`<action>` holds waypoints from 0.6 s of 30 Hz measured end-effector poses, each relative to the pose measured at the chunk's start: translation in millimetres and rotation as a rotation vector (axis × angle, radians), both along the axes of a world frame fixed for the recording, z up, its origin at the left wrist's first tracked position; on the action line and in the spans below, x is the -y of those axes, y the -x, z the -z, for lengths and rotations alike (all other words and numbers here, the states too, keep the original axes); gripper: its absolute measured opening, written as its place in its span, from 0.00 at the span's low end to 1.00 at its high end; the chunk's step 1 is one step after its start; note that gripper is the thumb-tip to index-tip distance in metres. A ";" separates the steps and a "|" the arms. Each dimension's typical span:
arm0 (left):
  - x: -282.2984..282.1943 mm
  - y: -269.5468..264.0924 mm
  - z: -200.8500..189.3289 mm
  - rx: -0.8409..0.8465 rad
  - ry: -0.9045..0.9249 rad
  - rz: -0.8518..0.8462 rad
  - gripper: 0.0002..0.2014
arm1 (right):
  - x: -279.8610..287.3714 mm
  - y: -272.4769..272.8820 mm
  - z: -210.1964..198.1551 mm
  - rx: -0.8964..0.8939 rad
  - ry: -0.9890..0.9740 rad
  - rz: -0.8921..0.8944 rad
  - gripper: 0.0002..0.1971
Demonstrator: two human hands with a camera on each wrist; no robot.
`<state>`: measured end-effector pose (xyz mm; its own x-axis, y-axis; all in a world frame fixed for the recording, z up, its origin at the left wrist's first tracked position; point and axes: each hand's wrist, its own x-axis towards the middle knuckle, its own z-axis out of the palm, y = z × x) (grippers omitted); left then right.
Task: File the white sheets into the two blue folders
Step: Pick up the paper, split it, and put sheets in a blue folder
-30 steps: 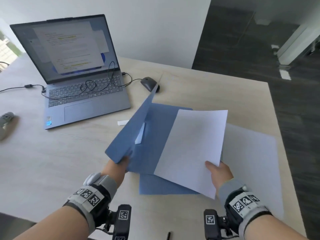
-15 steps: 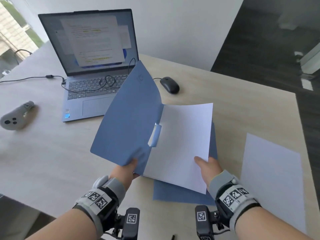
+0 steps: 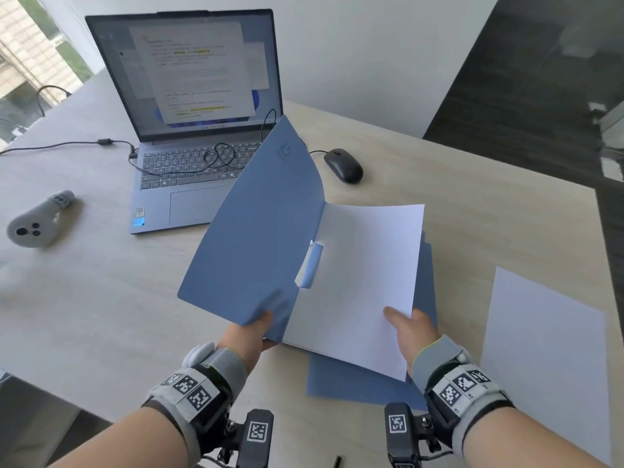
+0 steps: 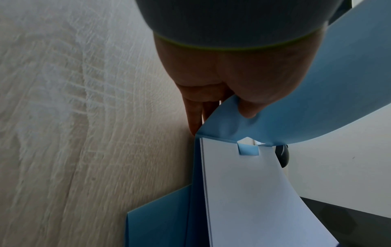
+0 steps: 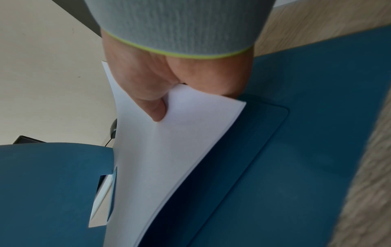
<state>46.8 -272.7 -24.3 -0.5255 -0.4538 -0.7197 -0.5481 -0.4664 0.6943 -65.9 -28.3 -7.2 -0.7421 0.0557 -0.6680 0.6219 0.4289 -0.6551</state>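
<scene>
An open blue folder [image 3: 256,238] is held up over the table, its front cover raised to the left. My left hand [image 3: 251,332] pinches the cover's near corner [image 4: 228,117]. A stack of white sheets [image 3: 361,282] lies inside against the spine, tucked by a small blue tab [image 3: 312,265]. My right hand [image 3: 408,329] pinches the stack's near right corner, thumb on top [image 5: 156,110]. A second blue folder [image 3: 354,383] lies flat on the table underneath. More white sheets [image 3: 547,359] lie on the table at the right.
An open laptop [image 3: 189,123] with a looped cable sits at the back left. A black mouse [image 3: 344,165] lies behind the folder. A grey controller [image 3: 37,221] rests at far left. The table's right edge [image 3: 601,265] borders dark floor.
The folder cover has swung up and wide open. The white stack has slid leftwards into the folder against the spine. Both hands have kept their hold.
</scene>
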 end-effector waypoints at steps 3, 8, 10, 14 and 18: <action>0.8 1.4 -1.6 0.032 0.018 -0.004 0.12 | -0.2 1.2 1.4 0.010 0.004 0.006 0.06; 0.8 -1.7 -10.3 0.053 0.086 0.111 0.05 | 1.1 3.9 3.8 0.009 0.038 0.023 0.05; 2.6 -4.9 -9.6 0.086 0.144 0.256 0.13 | 1.9 4.4 2.2 0.018 0.034 0.015 0.06; 2.3 -7.4 -17.4 0.196 0.383 0.712 0.11 | -1.2 9.3 9.0 0.013 0.059 -0.026 0.05; 5.6 -5.9 -11.6 0.055 0.334 0.816 0.38 | 0.2 12.5 5.4 0.029 0.110 -0.039 0.16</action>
<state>52.7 -278.3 -12.6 -0.7460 -0.1433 -0.6503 -0.6581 0.3077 0.6872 -78.3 -28.5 -12.7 -0.7222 -0.0478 -0.6900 0.6258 0.3797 -0.6813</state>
